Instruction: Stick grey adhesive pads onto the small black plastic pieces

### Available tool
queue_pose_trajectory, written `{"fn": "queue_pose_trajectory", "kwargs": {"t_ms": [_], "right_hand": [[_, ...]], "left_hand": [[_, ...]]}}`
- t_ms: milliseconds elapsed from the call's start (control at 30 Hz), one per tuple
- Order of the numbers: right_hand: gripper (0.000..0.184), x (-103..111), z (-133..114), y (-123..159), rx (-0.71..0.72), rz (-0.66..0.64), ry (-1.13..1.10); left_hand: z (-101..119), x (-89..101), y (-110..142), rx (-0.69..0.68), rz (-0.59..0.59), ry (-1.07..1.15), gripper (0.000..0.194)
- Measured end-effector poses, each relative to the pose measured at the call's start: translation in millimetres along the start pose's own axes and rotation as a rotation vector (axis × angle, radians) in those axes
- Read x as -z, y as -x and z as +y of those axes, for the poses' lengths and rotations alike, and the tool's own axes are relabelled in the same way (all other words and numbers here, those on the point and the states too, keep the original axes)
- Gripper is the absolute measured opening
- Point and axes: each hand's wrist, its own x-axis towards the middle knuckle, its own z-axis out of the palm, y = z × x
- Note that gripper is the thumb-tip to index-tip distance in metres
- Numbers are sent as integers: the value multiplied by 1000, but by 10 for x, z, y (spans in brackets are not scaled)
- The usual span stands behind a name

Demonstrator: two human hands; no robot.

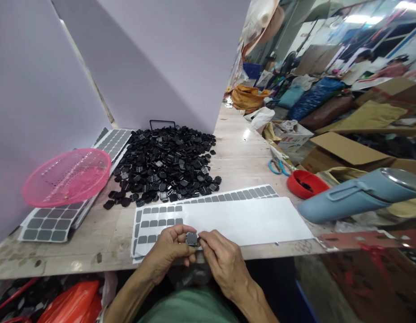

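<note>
Between thumb and fingers, my left hand (pixel 166 249) pinches a small dark square plastic piece (pixel 191 239) with a grey face, just above the table's front edge. My right hand (pixel 224 258) is closed, its fingertips together at the piece's right side; whatever they hold is too small to make out. Under and beyond both hands lies a white backing sheet (pixel 248 220) with rows of grey square stickers (pixel 157 223) at its left end. A big heap of similar black pieces (pixel 171 161) rises behind the sheet.
At left, a pink plastic basket (pixel 67 177) rests on more sticker sheets (pixel 49 224). To the right are blue-handled scissors (pixel 278 167), a red bowl (pixel 307 184) and a blue flask (pixel 359 195) lying down. Cardboard boxes (pixel 352 148) stand beyond; a grey-lilac panel (pixel 144 58) closes the back.
</note>
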Motion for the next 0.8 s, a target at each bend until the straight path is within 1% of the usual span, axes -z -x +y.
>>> {"fn": "queue_pose_trajectory", "kwargs": {"t_ms": [233,433,567,700,800], "right_hand": [[26,13,-8,15,-25,-43,20],[24,8,3,9,-48,-61,45],[23,-5,7,12,-57,-99,77],[23,-12,-12,-1,-61,-117,101],[24,-1,-27,-12,-62,-122,118]], "left_hand": [[-21,14,-5,5,-19,-8,45],[-2,9,27,12,-13,18,51],[14,6,46,9,-30,50,46],[14,-14,40,-38,-23,64,54],[1,-22,17,-37,1,54,58]]}}
